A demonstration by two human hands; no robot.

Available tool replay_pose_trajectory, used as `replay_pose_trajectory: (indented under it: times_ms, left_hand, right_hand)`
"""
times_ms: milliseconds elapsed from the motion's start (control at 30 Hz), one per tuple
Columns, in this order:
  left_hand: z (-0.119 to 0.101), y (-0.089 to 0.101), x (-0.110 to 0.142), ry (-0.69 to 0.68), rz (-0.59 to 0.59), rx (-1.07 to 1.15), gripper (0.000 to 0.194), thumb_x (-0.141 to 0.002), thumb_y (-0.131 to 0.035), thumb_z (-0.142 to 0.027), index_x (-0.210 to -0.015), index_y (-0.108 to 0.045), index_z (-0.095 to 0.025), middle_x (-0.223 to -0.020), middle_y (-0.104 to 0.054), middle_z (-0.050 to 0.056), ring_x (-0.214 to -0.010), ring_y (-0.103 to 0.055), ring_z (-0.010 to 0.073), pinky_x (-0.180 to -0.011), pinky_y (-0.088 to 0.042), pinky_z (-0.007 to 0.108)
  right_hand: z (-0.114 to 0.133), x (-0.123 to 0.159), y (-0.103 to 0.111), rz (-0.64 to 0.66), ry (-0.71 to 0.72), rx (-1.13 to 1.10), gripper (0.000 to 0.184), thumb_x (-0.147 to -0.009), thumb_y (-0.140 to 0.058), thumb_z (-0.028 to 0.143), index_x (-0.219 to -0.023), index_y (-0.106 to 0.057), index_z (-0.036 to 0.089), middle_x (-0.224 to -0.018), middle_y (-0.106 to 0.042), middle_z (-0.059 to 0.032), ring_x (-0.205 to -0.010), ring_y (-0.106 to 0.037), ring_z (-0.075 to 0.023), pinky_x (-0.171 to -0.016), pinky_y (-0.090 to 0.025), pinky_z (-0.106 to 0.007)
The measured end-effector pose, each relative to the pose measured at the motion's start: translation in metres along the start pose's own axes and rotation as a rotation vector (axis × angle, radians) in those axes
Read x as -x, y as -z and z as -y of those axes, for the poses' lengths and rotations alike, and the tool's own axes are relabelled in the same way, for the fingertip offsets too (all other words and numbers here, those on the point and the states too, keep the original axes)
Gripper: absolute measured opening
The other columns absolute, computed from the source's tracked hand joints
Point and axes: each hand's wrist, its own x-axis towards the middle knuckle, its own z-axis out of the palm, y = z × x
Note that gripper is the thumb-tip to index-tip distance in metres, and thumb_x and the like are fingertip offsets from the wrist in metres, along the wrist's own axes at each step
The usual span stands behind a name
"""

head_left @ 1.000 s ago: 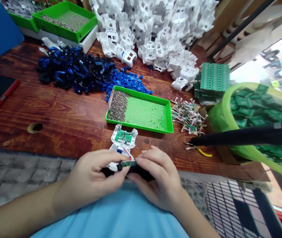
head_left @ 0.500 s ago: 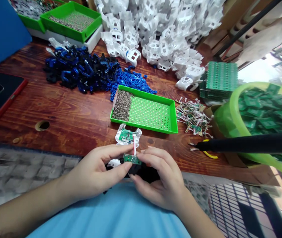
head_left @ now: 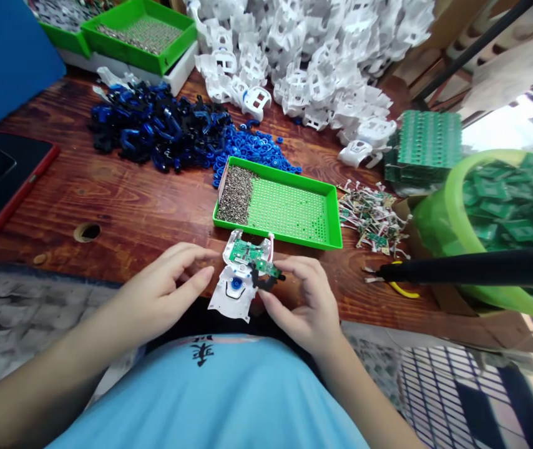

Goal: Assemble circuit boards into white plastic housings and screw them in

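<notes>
My right hand [head_left: 304, 298] pinches a black plastic bracket [head_left: 265, 280] that carries a small green circuit board [head_left: 270, 268]. From that board a white-and-red cable [head_left: 271, 248] runs up towards a larger green circuit board [head_left: 244, 251], which lies in a white plastic shell [head_left: 229, 255] at the table's edge. Just below is another white shell [head_left: 229, 300] with a blue round piece [head_left: 237, 283] and a dark curved line. Beside this shell on its left, my left hand [head_left: 175, 288] is open, thumb and fingers apart, holding nothing.
A green tray [head_left: 289, 202] with small screws [head_left: 236, 196] stands behind the shells. Beyond are blue rings [head_left: 252, 149], dark blue parts [head_left: 158, 128] and heaped white shells [head_left: 313, 68]. To the right lie wired boards [head_left: 374, 215], tweezers-like metal tips, a black bar [head_left: 472, 269] and a green tub [head_left: 428, 206].
My left hand has let go of the small board and moved left. My right hand has shifted the bracket and board slightly right and up, uncovering the lower white shell.
</notes>
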Motion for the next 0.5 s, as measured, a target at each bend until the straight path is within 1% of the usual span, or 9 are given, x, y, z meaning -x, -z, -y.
replay_pose_trajectory:
  times_ms: [33, 67, 133, 200, 300, 367, 433, 500]
  left_hand:
    - [0.001, -0.002, 0.001, 0.083, 0.009, 0.043, 0.035, -0.09, -0.053, -0.041, -0.118, -0.059, -0.02, -0.116, -0.061, 0.009, -0.101, -0.062, 0.0242, -0.088, -0.051, 0.035]
    - [0.002, -0.005, 0.002, 0.146, 0.045, 0.102, 0.042, -0.089, -0.055, -0.042, -0.124, -0.055, -0.019, -0.12, -0.059, 0.011, -0.099, -0.063, 0.0244, -0.086, -0.052, 0.037]
    - [0.003, -0.012, 0.004, 0.215, 0.141, 0.218, 0.055, -0.087, -0.058, -0.04, -0.135, -0.043, -0.019, -0.126, -0.056, 0.013, -0.097, -0.064, 0.0234, -0.085, -0.053, 0.038]
    - [0.003, -0.019, 0.004, 0.248, 0.211, 0.28, 0.06, -0.086, -0.058, -0.034, -0.141, -0.036, -0.02, -0.123, -0.058, 0.013, -0.097, -0.065, 0.0222, -0.085, -0.053, 0.036]
    - [0.005, -0.026, 0.002, 0.285, 0.28, 0.349, 0.067, -0.085, -0.06, -0.028, -0.144, -0.03, -0.022, -0.106, -0.065, 0.009, -0.097, -0.067, 0.023, -0.081, -0.054, 0.035]
    - [0.008, -0.028, 0.001, 0.292, 0.321, 0.412, 0.071, -0.084, -0.061, -0.024, -0.146, -0.026, -0.024, -0.099, -0.066, 0.006, -0.097, -0.068, 0.0235, -0.08, -0.055, 0.035]
    - [0.009, -0.03, 0.0, 0.293, 0.323, 0.451, 0.073, -0.082, -0.063, -0.02, -0.145, -0.026, -0.024, -0.098, -0.066, 0.005, -0.098, -0.067, 0.0229, -0.08, -0.055, 0.035]
    - [0.007, -0.033, 0.0, 0.305, 0.295, 0.473, 0.072, -0.08, -0.064, -0.017, -0.143, -0.03, -0.022, -0.101, -0.066, 0.006, -0.096, -0.067, 0.0214, -0.08, -0.054, 0.034]
  right_hand:
    - [-0.002, 0.0, -0.003, 0.001, -0.005, -0.003, 0.037, -0.078, -0.069, 0.02, -0.112, -0.054, 0.022, -0.104, -0.058, -0.0074, -0.099, -0.058, -0.0193, -0.088, -0.053, -0.036]
    - [-0.003, 0.0, -0.007, 0.013, -0.008, -0.007, 0.037, -0.078, -0.069, 0.021, -0.112, -0.055, 0.022, -0.105, -0.058, -0.0078, -0.1, -0.059, -0.0196, -0.088, -0.053, -0.036]
    - [-0.002, -0.001, -0.012, 0.067, -0.025, -0.013, 0.036, -0.079, -0.069, 0.023, -0.112, -0.056, 0.022, -0.108, -0.057, -0.0087, -0.103, -0.059, -0.0201, -0.089, -0.054, -0.036]
    - [0.002, -0.001, -0.015, 0.145, -0.069, -0.009, 0.035, -0.079, -0.068, 0.024, -0.111, -0.057, 0.021, -0.111, -0.056, -0.0101, -0.108, -0.058, -0.0212, -0.091, -0.054, -0.037]
    - [0.007, 0.0, -0.013, 0.26, -0.163, 0.012, 0.035, -0.078, -0.067, 0.024, -0.112, -0.058, 0.019, -0.118, -0.053, -0.013, -0.115, -0.055, -0.024, -0.094, -0.053, -0.04]
    - [0.01, 0.002, -0.011, 0.31, -0.206, 0.019, 0.036, -0.078, -0.066, 0.023, -0.112, -0.058, 0.018, -0.123, -0.051, -0.0144, -0.118, -0.054, -0.0253, -0.095, -0.052, -0.042]
    - [0.011, 0.003, -0.008, 0.346, -0.225, 0.014, 0.035, -0.077, -0.066, 0.022, -0.111, -0.058, 0.018, -0.126, -0.049, -0.0151, -0.12, -0.053, -0.0257, -0.095, -0.053, -0.042]
    - [0.011, 0.003, -0.006, 0.37, -0.232, 0.003, 0.034, -0.077, -0.065, 0.022, -0.111, -0.058, 0.018, -0.128, -0.048, -0.0153, -0.12, -0.053, -0.0254, -0.094, -0.054, -0.041]
